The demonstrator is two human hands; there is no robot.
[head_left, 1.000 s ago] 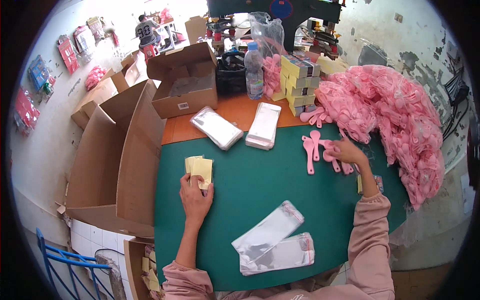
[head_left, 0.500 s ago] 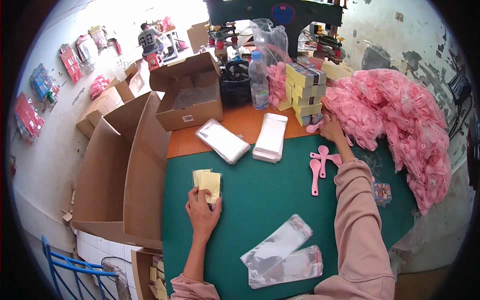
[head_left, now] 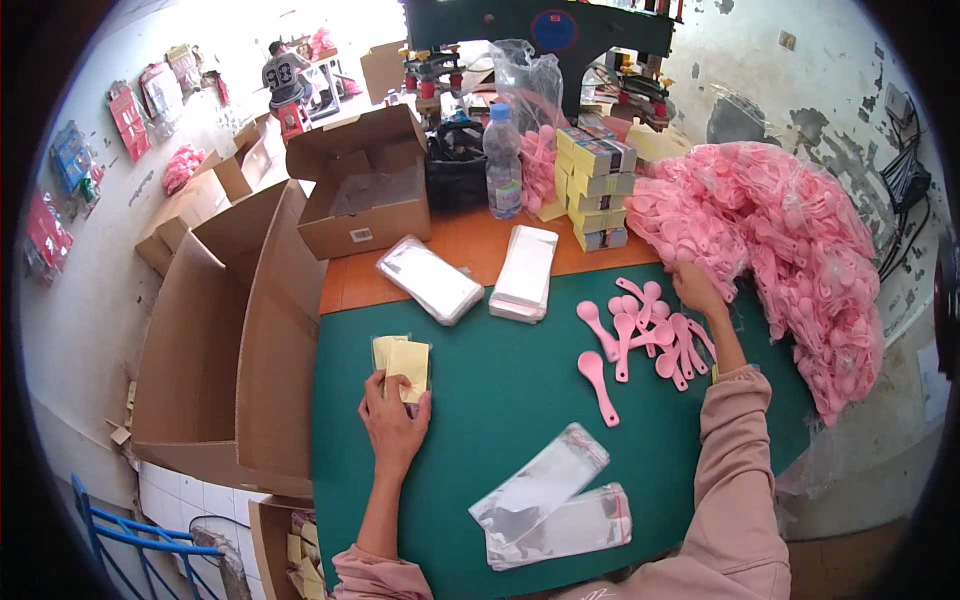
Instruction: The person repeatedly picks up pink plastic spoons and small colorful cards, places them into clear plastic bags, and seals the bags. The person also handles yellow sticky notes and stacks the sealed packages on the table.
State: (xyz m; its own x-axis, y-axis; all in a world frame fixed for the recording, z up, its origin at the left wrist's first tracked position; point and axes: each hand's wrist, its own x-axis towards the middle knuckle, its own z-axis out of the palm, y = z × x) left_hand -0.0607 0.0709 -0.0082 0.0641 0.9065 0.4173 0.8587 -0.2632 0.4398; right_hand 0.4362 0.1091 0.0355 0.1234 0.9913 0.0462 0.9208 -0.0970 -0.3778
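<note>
loose pink spoons point(head_left: 663, 332) lie just short of the right hand point(head_left: 697, 288), curled at the pink heap point(head_left: 770, 230); i cannot tell its hold. a sharp tug could spill the heap over them. left hand point(head_left: 394, 415), half open, rests on yellow cards point(head_left: 409, 360).

– What lies on the flat green tabletop point(head_left: 450, 400)?
– Loose pink plastic spoons point(head_left: 662, 334) toward its right, flat clear plastic sleeves point(head_left: 545, 478) nearer the front edge.
– Behind the spoons?
– The stack of yellow-edged card bundles point(head_left: 600, 190); right of it, the heap of pink bagged spoons point(head_left: 810, 260).
– Left of the tabletop?
– The open brown cardboard box point(head_left: 272, 350).
</note>
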